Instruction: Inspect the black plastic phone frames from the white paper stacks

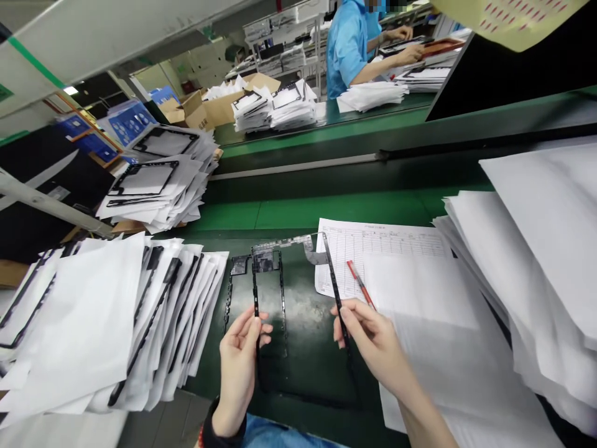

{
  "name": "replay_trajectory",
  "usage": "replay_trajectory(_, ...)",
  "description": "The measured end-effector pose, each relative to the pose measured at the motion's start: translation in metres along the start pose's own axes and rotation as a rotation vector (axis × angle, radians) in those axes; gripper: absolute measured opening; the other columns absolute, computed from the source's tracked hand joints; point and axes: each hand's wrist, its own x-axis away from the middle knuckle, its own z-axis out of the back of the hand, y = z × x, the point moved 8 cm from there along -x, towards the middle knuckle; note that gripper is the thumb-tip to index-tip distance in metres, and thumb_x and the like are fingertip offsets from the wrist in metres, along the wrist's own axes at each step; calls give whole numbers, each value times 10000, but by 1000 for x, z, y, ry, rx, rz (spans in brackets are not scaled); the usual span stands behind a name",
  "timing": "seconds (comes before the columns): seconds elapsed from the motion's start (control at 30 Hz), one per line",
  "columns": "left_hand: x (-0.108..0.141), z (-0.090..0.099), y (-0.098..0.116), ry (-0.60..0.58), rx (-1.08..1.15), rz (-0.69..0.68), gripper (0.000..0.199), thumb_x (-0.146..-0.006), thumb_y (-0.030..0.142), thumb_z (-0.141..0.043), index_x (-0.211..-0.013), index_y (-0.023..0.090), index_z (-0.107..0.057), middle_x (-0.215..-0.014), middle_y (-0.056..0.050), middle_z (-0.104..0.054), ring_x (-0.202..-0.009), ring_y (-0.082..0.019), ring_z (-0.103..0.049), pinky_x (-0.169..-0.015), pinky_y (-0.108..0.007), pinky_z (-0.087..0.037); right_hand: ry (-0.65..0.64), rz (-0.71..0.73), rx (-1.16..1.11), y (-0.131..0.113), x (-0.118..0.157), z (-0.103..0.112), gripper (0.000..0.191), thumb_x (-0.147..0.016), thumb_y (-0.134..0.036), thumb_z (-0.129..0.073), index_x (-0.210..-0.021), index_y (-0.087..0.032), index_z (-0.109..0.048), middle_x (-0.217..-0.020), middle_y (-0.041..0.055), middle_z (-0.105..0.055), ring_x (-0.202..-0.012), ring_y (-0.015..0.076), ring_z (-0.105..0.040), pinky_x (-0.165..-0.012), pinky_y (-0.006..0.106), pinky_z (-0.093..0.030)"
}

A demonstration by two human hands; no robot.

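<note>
A thin black rectangular plastic frame (333, 270) is held up over the dark green worktop (308, 323), its far edge carrying small cut-outs and a grey tab. My left hand (239, 351) pinches its left bar between thumb and fingers. On the opposite bar, my right hand (368, 339) grips with thumb and fingers closed round it. Behind the held frame, a second black frame (227, 298) lies on the worktop, partly overlapped by the first. A form sheet with a printed table (396, 239) lies beyond my right hand, with a red pen (360, 283) on it.
White sleeves with black frames (102, 311) are piled at left, and another stack (158, 180) stands behind them. White sleeves (545, 249) are heaped at right, beside flat white sheets (433, 336). Across the green bench, a person in blue (349, 43) handles a frame. A dark panel (522, 68) stands upper right.
</note>
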Motion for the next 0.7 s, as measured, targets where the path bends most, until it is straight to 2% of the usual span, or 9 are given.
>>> replay_trajectory(0.07,-9,13,-2,-5,-124,-56,597,-755,566,-648,-1144,114,-626,-995,-153,-712,-842,-239,-693,-768,-399,-577,13,-22,-11,4,-1,1,317,-956,-463,-481,-841,-183,-574,-586,-21,-592,-486,115,-553,-527,236,-454)
replay_trajectory(0.1,-15,24,-2,19,-200,-98,587,-786,573,-601,-1168,127,-619,-1074,-160,-691,-968,-266,-674,-885,-447,-542,36,-29,-20,5,-2,4,321,-952,-473,-487,-845,-183,-571,-569,-28,-582,-464,110,-538,-514,233,-447)
replay_trajectory(0.17,-26,49,-2,104,-371,-196,601,-776,579,-596,-1194,147,-614,-1246,-172,-596,-1216,-323,-536,-1076,-523,-384,114,-35,-42,7,-4,13,336,-932,-502,-514,-853,-180,-572,-540,-41,-558,-419,98,-498,-481,227,-430)
replay_trajectory(0.2,-32,62,-3,142,-459,-239,620,-730,582,-637,-1169,145,-631,-1281,-179,-552,-1276,-358,-465,-1115,-551,-314,159,-37,-52,7,-4,19,350,-918,-520,-531,-849,-179,-574,-533,-44,-551,-407,94,-484,-468,225,-422)
replay_trajectory(0.23,-37,71,-5,160,-539,-274,617,-687,579,-669,-1124,142,-656,-1265,-182,-540,-1280,-385,-440,-1120,-570,-287,201,-40,-61,7,-4,25,367,-903,-538,-547,-841,-177,-576,-527,-44,-547,-400,92,-474,-457,222,-414)
replay_trajectory(0.3,-46,83,-11,140,-664,-330,540,-671,562,-668,-1020,150,-697,-1144,-165,-572,-1187,-390,-500,-1077,-572,-341,274,-47,-88,8,-5,34,400,-870,-572,-580,-816,-176,-578,-510,-46,-536,-392,89,-456,-445,220,-397)
replay_trajectory(0.4,-54,87,-19,91,-778,-404,408,-793,493,-540,-996,177,-701,-1021,-124,-605,-1024,-313,-589,-969,-488,-459,399,-68,-194,12,-4,49,423,-812,-588,-652,-777,-172,-580,-486,-52,-509,-394,80,-421,-439,212,-361)
replay_trajectory(0.53,-60,83,-20,101,-863,-484,421,-863,438,-436,-1055,149,-675,-1046,-140,-613,-1019,-290,-599,-941,-438,-481,539,-98,-347,20,0,67,441,-724,-577,-745,-776,-174,-575,-498,-73,-455,-407,63,-356,-430,198,-323)
replay_trajectory(0.7,-55,84,-19,139,-930,-503,484,-890,462,-402,-1173,131,-613,-1158,-164,-617,-1094,-316,-592,-944,-449,-488,591,-100,-375,22,0,77,483,-658,-593,-783,-777,-182,-559,-513,-91,-407,-411,57,-315,-420,200,-323)
